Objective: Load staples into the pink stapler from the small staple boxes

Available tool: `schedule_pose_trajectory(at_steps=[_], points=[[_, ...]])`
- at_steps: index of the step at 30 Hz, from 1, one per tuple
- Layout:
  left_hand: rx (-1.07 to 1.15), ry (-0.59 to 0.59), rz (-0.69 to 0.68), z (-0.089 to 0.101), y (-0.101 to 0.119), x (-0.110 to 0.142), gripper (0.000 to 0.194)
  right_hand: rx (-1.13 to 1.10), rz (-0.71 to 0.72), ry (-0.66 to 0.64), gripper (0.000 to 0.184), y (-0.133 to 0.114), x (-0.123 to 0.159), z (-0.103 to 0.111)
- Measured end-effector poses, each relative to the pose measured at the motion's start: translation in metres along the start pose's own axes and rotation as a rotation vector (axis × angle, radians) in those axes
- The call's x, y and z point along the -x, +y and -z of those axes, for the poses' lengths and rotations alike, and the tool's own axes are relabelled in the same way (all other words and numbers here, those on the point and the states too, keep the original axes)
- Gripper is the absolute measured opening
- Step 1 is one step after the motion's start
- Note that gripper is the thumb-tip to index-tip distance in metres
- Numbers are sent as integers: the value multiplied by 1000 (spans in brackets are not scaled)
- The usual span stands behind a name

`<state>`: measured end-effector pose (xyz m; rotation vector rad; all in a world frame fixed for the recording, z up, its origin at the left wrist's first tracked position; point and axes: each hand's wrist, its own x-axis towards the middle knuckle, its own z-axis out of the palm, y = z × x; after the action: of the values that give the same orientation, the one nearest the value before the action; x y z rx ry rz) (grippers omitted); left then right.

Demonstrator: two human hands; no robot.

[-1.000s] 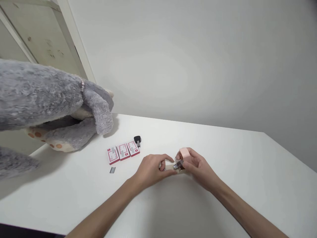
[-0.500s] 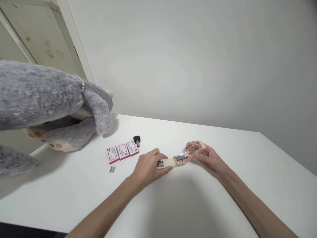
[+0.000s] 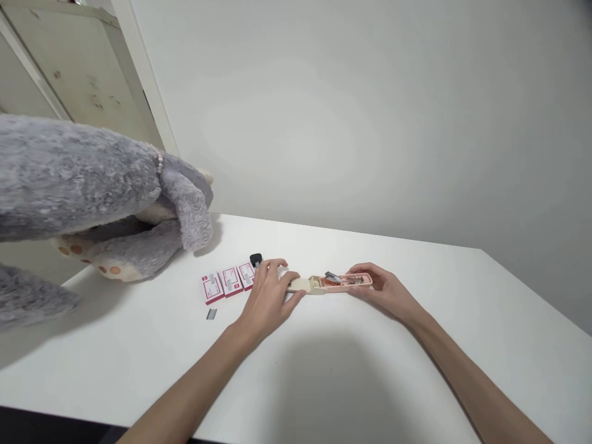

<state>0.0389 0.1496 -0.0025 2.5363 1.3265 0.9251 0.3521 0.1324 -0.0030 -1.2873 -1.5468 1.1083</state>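
Observation:
A stapler (image 3: 318,283) with a cream base and a pink top lies folded open, nearly flat, on the white table. Its metal magazine (image 3: 333,279) tilts up out of the pink part. My left hand (image 3: 272,290) grips the cream base between thumb and fingers, covering its left end. Around the far end of the pink top, my right hand (image 3: 382,290) is closed with thumb and fingers on either side. Left of my left hand lie several red-and-white staple boxes (image 3: 213,288). A small strip of staples (image 3: 211,314) rests in front of them.
A black-headed staple remover or clip (image 3: 256,259) lies behind the boxes, partly hidden by my left hand. At the left a large grey plush toy (image 3: 180,203) sits on the white table (image 3: 370,370). A pale wall (image 3: 324,123) rises behind.
The stapler has gone from folded to opened out nearly straight, its pink top swung right and down by my right hand. Both hands have shifted slightly away from me.

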Motion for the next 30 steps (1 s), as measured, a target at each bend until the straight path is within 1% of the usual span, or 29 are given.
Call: schedule_pose_trajectory(at_steps=[5, 11, 13, 15, 19, 21, 23, 27, 28, 30], points=[[-21, 23, -1, 1, -1, 0, 25, 93, 28, 7, 45, 0, 1, -2], [-54, 54, -38, 3, -1, 0, 26, 186, 57, 3, 38, 0, 1, -3], [-57, 61, -49, 4, 0, 0, 31, 194, 65, -1, 37, 1, 1, -3], [-62, 78, -55, 6, 1, 1, 40, 201, 67, -4, 36, 1, 1, -3], [-125, 143, -75, 12, 0, 4, 54, 217, 59, 2, 40, -1, 3, -4], [-194, 174, -77, 18, -4, 8, 55, 230, 66, 52, 46, -4, 5, -8], [-281, 198, -64, 26, -11, 14, 55, 248, 115, 158, 46, -7, 7, -12], [-442, 246, -15, 47, -31, 28, 57, 290, 262, 407, 33, -13, 11, -27], [-464, 257, -10, 53, -37, 32, 56, 303, 292, 445, 30, -14, 13, -31], [-478, 270, 8, 62, -48, 38, 54, 327, 349, 470, 24, -18, 17, -40]])
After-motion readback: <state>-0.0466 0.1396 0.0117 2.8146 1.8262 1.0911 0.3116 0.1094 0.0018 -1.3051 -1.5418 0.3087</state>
